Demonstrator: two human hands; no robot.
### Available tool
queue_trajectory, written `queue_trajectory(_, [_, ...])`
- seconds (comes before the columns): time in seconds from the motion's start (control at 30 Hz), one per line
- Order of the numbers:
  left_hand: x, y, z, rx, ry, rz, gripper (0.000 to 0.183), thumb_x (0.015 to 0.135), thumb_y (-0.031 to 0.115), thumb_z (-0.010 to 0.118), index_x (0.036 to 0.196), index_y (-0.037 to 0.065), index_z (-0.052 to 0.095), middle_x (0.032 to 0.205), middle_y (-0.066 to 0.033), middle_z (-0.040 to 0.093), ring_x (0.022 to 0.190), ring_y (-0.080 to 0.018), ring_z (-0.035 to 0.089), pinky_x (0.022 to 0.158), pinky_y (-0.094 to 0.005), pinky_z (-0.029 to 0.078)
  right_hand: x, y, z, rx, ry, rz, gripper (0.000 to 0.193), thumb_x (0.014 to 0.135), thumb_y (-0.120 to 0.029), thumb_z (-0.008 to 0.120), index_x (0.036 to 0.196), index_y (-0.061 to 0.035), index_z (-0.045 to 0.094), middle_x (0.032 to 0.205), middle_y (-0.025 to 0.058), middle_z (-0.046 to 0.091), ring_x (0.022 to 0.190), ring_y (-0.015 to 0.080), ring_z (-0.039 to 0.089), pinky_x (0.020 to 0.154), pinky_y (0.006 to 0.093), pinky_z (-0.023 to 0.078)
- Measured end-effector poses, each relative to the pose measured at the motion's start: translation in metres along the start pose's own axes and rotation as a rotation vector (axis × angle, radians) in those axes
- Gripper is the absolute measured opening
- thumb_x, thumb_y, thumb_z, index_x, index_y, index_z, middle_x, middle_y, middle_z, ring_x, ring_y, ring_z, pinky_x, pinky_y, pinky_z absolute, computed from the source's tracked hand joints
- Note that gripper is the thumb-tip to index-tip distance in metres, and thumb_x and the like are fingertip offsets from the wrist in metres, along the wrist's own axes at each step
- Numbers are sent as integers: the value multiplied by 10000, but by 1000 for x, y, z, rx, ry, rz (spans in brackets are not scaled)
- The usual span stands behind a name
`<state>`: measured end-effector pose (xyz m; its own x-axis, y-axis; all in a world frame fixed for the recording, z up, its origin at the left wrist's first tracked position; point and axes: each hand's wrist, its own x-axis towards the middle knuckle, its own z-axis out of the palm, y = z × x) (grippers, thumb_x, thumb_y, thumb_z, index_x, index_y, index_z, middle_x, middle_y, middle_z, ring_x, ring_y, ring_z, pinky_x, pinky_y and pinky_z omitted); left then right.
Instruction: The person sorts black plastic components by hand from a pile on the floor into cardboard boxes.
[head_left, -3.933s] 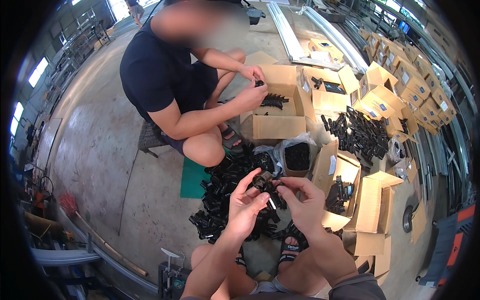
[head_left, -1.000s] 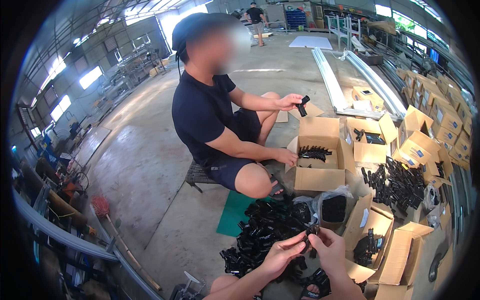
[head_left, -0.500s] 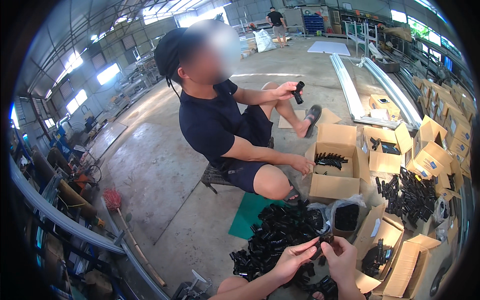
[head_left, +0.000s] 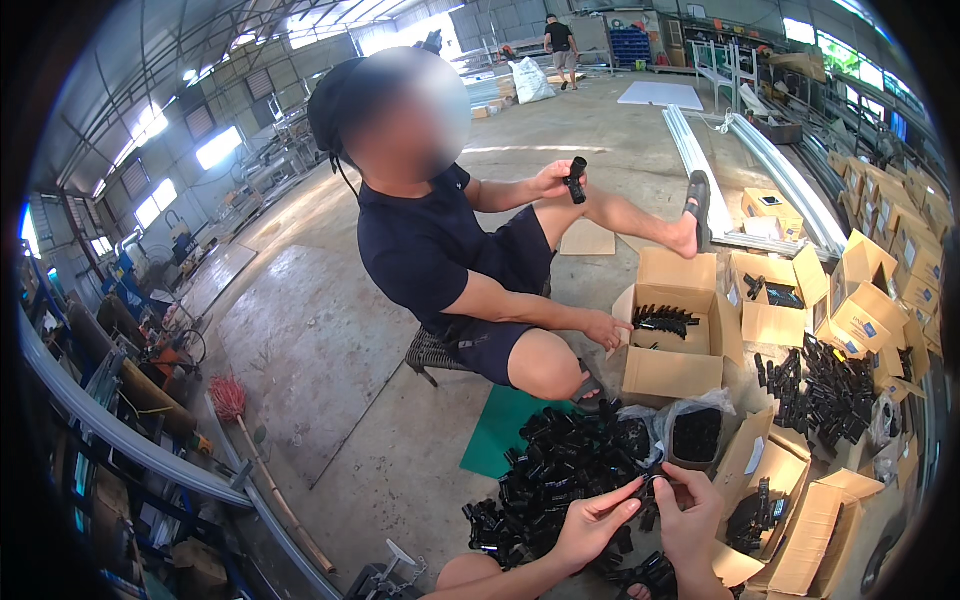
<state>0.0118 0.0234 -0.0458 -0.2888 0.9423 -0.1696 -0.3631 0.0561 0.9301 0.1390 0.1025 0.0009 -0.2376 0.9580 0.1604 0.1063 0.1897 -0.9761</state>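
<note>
My left hand (head_left: 588, 525) and my right hand (head_left: 692, 512) meet at the lower right, fingertips closed on a small black fitting (head_left: 650, 490), mostly covered by my fingers. Beneath and left of them a heap of black tube-like fittings (head_left: 545, 470) spreads over the floor. Just beyond my right hand stands a clear plastic bag (head_left: 722, 402) of small black pieces. To its right are an open carton (head_left: 748, 462) with black parts inside and another long open carton (head_left: 838, 520).
A seated co-worker (head_left: 430, 260) holds a black branched fitting (head_left: 576, 181), the other hand at an open carton (head_left: 668, 375) with a row of fittings. More black parts (head_left: 825, 395) lie at right near stacked boxes (head_left: 905, 230). A broom (head_left: 270, 470) lies at left.
The co-worker's far leg has stretched out to the right, past the carton, and the fitting in their hand has turned more upright. My hands stay nearly in place, fingers shifting slightly on the fitting.
</note>
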Motion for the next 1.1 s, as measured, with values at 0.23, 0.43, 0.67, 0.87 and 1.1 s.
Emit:
queue_trajectory(0.23, [-2, 0, 2, 6, -27, 42, 409, 952, 84, 677, 1354, 76, 601, 1181, -12, 677, 969, -9, 542, 866, -176, 472, -1, -6, 1, -94, 44, -58, 207, 854, -49, 715, 1041, 39, 708, 881, 106, 694, 731, 160, 694, 662, 259, 532])
queue_trajectory(0.43, [-3, 5, -2, 498, -36, 421, 408, 885, 94, 741, 1280, 51, 650, 1243, -104, 686, 1080, -124, 666, 928, -256, 526, 0, -10, -4, -202, 3, 3, 244, 795, 52, 640, 1029, 51, 707, 812, 118, 719, 717, 147, 688, 650, 271, 520])
queue_trajectory(0.67, [-8, 13, 5, 638, 7, 397, 394, 855, 97, 767, 1230, 25, 671, 1235, -155, 674, 1111, -211, 677, 950, -297, 535, -2, 1, -2, -384, 25, -37, 215, 785, 6, 621, 975, 36, 718, 875, 205, 718, 762, 310, 720, 708, 358, 558])
queue_trajectory(0.87, [-7, 11, 3, 664, -14, 422, 406, 846, 109, 778, 1231, 30, 673, 1238, -142, 675, 1108, -216, 679, 941, -295, 539, 1, 2, -4, -440, 10, -43, 221, 771, -9, 613, 959, 28, 724, 870, 217, 711, 784, 352, 709, 729, 384, 560])
queue_trajectory(1.1, [-11, 18, 9, 620, 36, 234, 425, 842, 108, 787, 1248, 54, 673, 1184, -124, 707, 1001, -106, 683, 874, -254, 538, 5, 9, -1, -426, -5, 11, 210, 770, -28, 614, 941, 23, 725, 871, 214, 707, 797, 363, 700, 747, 409, 555])
